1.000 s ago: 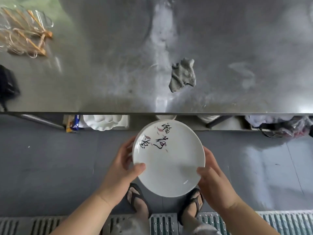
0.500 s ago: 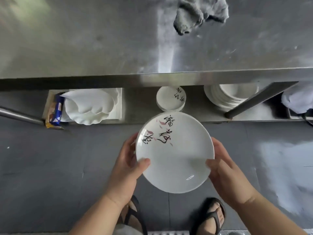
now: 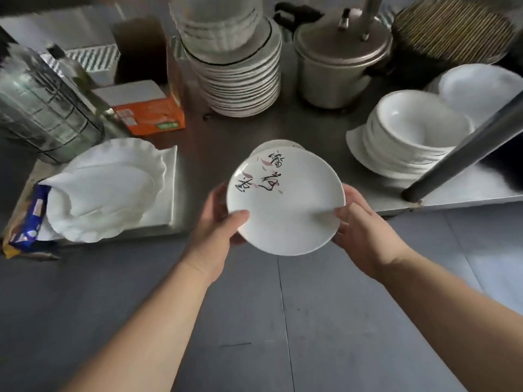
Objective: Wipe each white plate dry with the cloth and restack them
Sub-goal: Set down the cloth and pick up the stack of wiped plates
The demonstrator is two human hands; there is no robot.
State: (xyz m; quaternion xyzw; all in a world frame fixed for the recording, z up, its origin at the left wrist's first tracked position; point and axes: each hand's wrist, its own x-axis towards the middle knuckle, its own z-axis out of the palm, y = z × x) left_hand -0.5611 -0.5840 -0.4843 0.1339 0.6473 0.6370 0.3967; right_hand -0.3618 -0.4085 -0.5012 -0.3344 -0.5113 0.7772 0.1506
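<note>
White round plate point(image 3: 285, 210) of glossy glazed ceramic, shallow, with black brush characters and pink petal marks on its far left part; held in the air at the front edge of a brushed steel shelf point(image 3: 220, 137), above a matt grey floor point(image 3: 254, 321). Left hand point(image 3: 215, 230) grips the left rim, thumb laid on the upper face, fingers curled beneath and hidden. Right hand point(image 3: 365, 236) grips the right rim likewise, fingers out of sight under the plate. Just behind its far edge is a small stack of like plates point(image 3: 276, 143), only a sliver of rim showing. On the shelf, from the left: clear ribbed jar point(image 3: 42, 108), blurred and cut off by the frame; crinkled blue foil packet point(image 3: 28, 219); scalloped white dishes point(image 3: 107, 188) lying on a white rectangular tray point(image 3: 169, 188); orange and white cardboard box point(image 3: 150, 114); tall stack of white dark-rimmed plates point(image 3: 243, 80), its top blurred and cut off; dull metal lidded pot point(image 3: 336, 66); nested smooth white bowls point(image 3: 410, 137), partly hidden by a slanting dark metal tube point(image 3: 467, 148); ridged round stack point(image 3: 452, 29) at the far corner, material too blurred to tell.
</note>
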